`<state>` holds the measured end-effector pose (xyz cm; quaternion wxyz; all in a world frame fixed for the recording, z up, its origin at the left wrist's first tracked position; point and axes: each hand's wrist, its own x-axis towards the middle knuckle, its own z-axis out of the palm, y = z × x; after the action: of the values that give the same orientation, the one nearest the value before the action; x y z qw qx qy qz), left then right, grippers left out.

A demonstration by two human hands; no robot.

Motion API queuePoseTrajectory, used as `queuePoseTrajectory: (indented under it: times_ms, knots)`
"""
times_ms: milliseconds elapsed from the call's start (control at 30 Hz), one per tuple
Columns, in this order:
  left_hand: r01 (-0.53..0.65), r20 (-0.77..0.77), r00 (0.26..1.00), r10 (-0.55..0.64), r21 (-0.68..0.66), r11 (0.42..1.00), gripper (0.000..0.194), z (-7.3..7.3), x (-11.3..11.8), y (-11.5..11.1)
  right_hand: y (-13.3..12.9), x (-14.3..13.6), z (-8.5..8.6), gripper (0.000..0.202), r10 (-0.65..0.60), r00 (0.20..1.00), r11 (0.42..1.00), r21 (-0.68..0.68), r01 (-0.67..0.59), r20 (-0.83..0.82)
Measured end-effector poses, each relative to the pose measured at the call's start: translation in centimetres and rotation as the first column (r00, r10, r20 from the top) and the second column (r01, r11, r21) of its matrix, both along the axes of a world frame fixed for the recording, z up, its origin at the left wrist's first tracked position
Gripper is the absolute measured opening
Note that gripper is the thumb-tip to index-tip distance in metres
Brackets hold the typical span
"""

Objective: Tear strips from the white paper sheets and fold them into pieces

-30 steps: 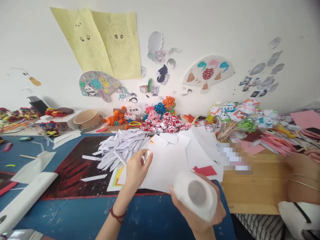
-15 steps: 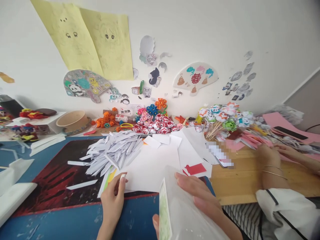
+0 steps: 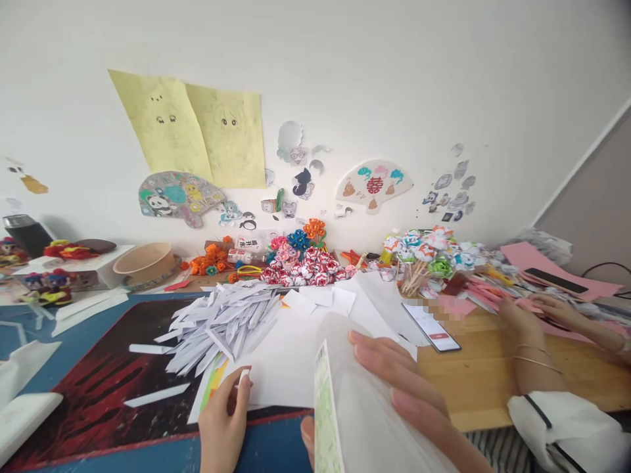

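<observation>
My right hand (image 3: 411, 387) grips a whitish translucent plastic pack (image 3: 367, 414) with a green-patterned printed strip along its left side. The fingers press on its right side while the thumb tip shows at the left. My left hand (image 3: 227, 410) rests at the near edge of the white paper sheets (image 3: 290, 358), its fingers curled in with thumb and forefinger close together. I cannot make out anything between them. Just beyond it lies a heap of folded white paper strips (image 3: 221, 322) on a black and red mat (image 3: 98, 381).
A co-worker's hands (image 3: 522, 322) work among pink paper strips at the right. A phone (image 3: 431, 326) lies on the wooden table (image 3: 473, 368). Red-and-white paper flowers (image 3: 315, 266), stick flowers (image 3: 424, 256) and a round tan container (image 3: 142, 263) line the wall.
The view has tilted upward, so the table sits lower in the picture. My right hand still holds the plastic pack, which now hides the red paper. My left hand keeps its curled pose.
</observation>
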<state>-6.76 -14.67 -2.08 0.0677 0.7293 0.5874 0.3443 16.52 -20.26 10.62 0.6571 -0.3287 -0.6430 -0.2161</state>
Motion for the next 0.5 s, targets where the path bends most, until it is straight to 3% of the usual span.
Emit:
queuePoseTrajectory:
  times_ms: [33, 133, 233, 367, 500]
  knots:
    - [-0.011, 0.012, 1.000, 0.011, 0.020, 1.000, 0.041, 0.1, 0.1, 0.0, 0.1, 0.0, 0.5, 0.049, 0.011, 0.999, 1.000, -0.014, -0.011, 0.050]
    - [-0.021, 0.044, 0.999, 0.019, 0.046, 0.999, 0.037, -0.1, 0.3, -0.1, 0.2, -0.5, 1.8, 0.046, -0.016, 1.000, 0.991, 0.134, 0.017, -0.009]
    - [-0.032, 0.074, 0.997, 0.029, 0.048, 0.998, 0.034, -0.5, 0.4, -0.1, 0.3, -0.7, 2.6, 0.043, -0.006, 1.000, 0.995, 0.102, 0.006, 0.006]
    - [-0.076, 0.119, 0.990, 0.073, 0.022, 0.997, 0.033, -0.6, 0.6, -0.1, 0.5, -0.6, 3.3, 0.041, 0.003, 1.000, 0.983, 0.183, -0.009, 0.031]
    - [-0.088, 0.125, 0.989, 0.077, 0.078, 0.993, 0.034, -0.2, 1.1, -0.2, 0.8, -0.5, 3.9, 0.043, -0.007, 0.998, 0.974, 0.226, -0.006, 0.056]
